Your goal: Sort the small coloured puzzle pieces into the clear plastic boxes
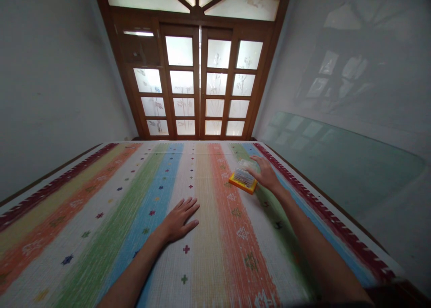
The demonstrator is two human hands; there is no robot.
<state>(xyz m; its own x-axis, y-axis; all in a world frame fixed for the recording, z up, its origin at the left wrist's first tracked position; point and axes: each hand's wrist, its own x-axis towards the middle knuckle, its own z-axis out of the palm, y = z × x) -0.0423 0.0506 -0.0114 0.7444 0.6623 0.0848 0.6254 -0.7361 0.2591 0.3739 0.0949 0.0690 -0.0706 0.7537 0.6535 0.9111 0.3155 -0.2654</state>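
Cloth (208, 254): multicol. stripes w/ stars (& tiny crosses); box (244, 169): clear, yel. base (241, 185).

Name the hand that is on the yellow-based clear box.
The right hand: its thumb and fingers grasp the clear box, whereas the left hand lies palm-down on the striped cloth, away from it.

Left forearm (139, 265) bare, in from lower left. Left hand (180, 222) palm down, flat, fingers extended forward, thumb apart. Right forearm (313, 231) bare, in from lower right, angled inward, reaching farther out. Right hand (267, 175) bent at fingers, thumb opposed, in a grip.
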